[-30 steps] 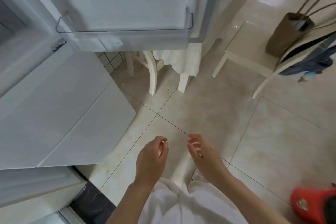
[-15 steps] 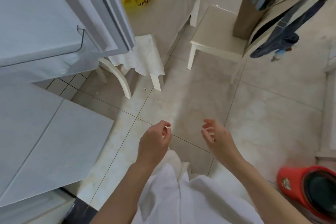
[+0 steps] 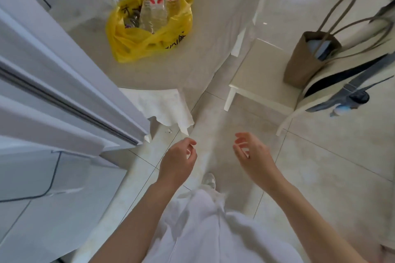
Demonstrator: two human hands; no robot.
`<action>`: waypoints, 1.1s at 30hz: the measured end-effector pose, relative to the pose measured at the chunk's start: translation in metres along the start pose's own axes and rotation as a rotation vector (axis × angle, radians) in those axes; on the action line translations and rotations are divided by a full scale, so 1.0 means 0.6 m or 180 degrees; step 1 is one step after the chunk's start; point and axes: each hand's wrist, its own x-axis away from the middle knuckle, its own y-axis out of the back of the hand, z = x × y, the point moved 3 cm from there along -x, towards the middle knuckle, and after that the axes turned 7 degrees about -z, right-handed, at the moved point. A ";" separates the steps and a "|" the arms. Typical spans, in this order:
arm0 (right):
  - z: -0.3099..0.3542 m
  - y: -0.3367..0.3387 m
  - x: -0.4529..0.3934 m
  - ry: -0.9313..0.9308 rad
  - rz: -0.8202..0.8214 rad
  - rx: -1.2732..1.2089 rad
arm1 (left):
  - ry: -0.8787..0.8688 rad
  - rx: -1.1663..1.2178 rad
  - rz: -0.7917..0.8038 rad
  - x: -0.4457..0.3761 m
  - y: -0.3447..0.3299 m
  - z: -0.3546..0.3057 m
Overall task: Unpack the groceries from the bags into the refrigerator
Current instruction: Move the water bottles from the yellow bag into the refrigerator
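Left hand [image 3: 178,161]: hanging over the floor tiles, fingers loosely curling, gripping nothing.
Right hand [image 3: 251,153]: hanging level with the left, well apart from it, fingers loosely spreading, gripping nothing.
Refrigerator door [image 3: 64,92]: standing open at the left.
Yellow bag [image 3: 149,38]: sitting on the surface [image 3: 203,34] near its left edge.
Bottles [image 3: 159,4]: standing upright inside the yellow bag.
Brown bag [image 3: 307,57]: resting on the chair [image 3: 256,83] at right.
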 end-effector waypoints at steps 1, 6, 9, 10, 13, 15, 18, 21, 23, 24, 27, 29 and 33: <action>0.006 0.002 -0.026 0.0061 0.0063 0.0036 | 0.0013 0.0009 -0.0021 -0.026 0.001 -0.007; 0.031 0.009 -0.152 0.0203 0.0306 0.0129 | 0.0065 0.0074 -0.0172 -0.137 0.008 -0.032; 0.042 0.005 -0.221 0.0259 0.0452 0.0126 | 0.0183 0.0125 -0.0268 -0.191 0.010 -0.044; 0.045 0.002 -0.246 0.0279 0.0507 0.0129 | 0.0259 0.0167 -0.0315 -0.209 0.009 -0.047; 0.051 -0.003 -0.322 0.0357 0.0696 0.0140 | 0.0467 0.0282 -0.0446 -0.262 0.005 -0.057; 0.055 -0.005 -0.376 0.0438 0.0819 0.0141 | 0.0597 0.0373 -0.0524 -0.302 0.000 -0.066; 0.061 -0.004 -0.458 0.0649 0.1042 0.0235 | 0.0860 0.0466 -0.0651 -0.363 -0.009 -0.079; 0.072 0.009 -0.546 0.0837 0.1285 0.0350 | 0.1120 0.0513 -0.0893 -0.425 -0.012 -0.100; 0.088 0.019 -0.609 0.1005 0.1391 0.0393 | 0.1246 0.0566 -0.1070 -0.466 -0.008 -0.119; 0.099 0.022 -0.640 0.1100 0.1440 0.0422 | 0.1295 0.0597 -0.1160 -0.488 -0.004 -0.128; 0.136 0.022 -0.725 0.1352 0.1550 0.0471 | 0.1361 0.0628 -0.1395 -0.548 0.014 -0.150; 0.164 0.017 -0.773 0.1469 0.1594 0.0487 | 0.1352 0.0645 -0.1553 -0.587 0.032 -0.160; 0.216 -0.008 -0.861 0.1608 0.1570 0.0372 | 0.1353 0.0692 -0.1839 -0.663 0.079 -0.161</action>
